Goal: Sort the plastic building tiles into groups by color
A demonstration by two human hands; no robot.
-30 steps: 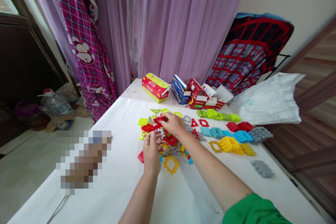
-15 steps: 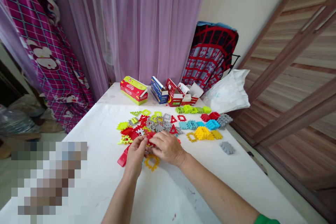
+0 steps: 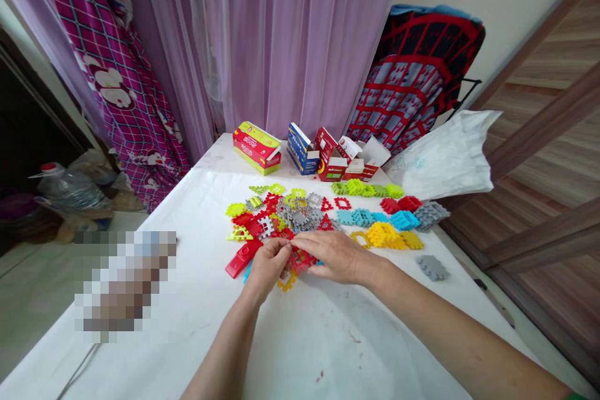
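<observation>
My left hand [image 3: 270,264] is closed in a pinch over the near edge of a mixed pile of notched plastic building pieces [image 3: 300,217]. My right hand [image 3: 335,255] reaches in from the right, its fingers bent and their tips meeting my left fingertips. What the fingertips grip is mostly hidden. Red notched pieces [image 3: 301,260] show between and under the hands, and I cannot tell whether they are held or lying there. A yellow notched piece [image 3: 287,281] peeks out just below. Beside my left hand lies a long red plastic piece [image 3: 244,258].
Groups of one colour lie to the right: green [image 3: 368,189], blue [image 3: 362,218], yellow [image 3: 383,235] and grey pieces [image 3: 432,267]. Small boxes, one red and yellow [image 3: 257,149] and one blue [image 3: 302,150], stand behind, near a white bag [image 3: 440,153]. A blurred patch covers the table's left side.
The view has shifted, so the table's things sit further right or higher. My hands stay close together at the pile's near edge, and the long red piece is more exposed.
</observation>
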